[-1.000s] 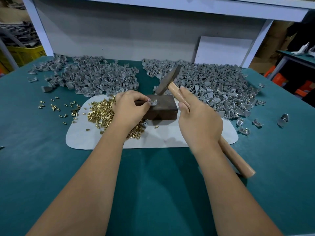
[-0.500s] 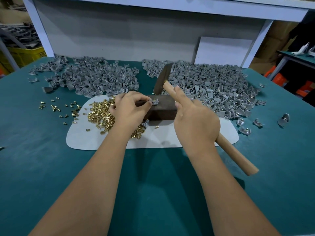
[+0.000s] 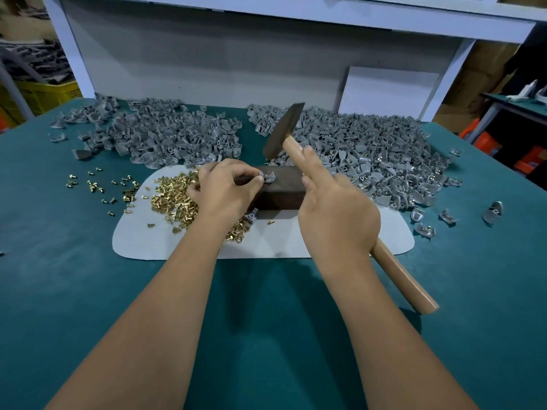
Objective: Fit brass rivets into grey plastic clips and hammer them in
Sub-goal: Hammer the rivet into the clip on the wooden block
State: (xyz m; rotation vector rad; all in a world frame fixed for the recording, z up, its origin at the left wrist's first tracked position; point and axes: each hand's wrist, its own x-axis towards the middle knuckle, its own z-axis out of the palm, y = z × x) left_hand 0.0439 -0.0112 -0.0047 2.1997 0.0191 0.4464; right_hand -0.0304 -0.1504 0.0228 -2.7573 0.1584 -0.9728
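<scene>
Teal tabletop fills the view beneath a white shelf frame, with a pale mat laid in the middle. Far out past the left hand, loose rivets dot the cloth. A heap of brass rivets lies just beside and partly under that hand, on the mat. Beyond it sits one pile of grey clips.

Left hand is curled, thumb and forefinger pinching a single clip with a brass rivet showing in it, held against the top of a dark block. The block stands on the mat between the two hands.

Right hand is wrapped round the wooden handle of a hammer, forefinger stretched along the shaft. The hammer's dark head hangs raised above and just behind the clip. Beyond the right hand spreads a second, larger clip pile, with a few clips strewn near its outer side.

Judging by this, the step in hand is the strike. To do it well, the rivet should stand straight in the clip, the clip should sit flat on the block, and the head should come down square. Pinching fingertips lie very near the landing spot, so a short, controlled tap looks wiser than a full swing.
</scene>
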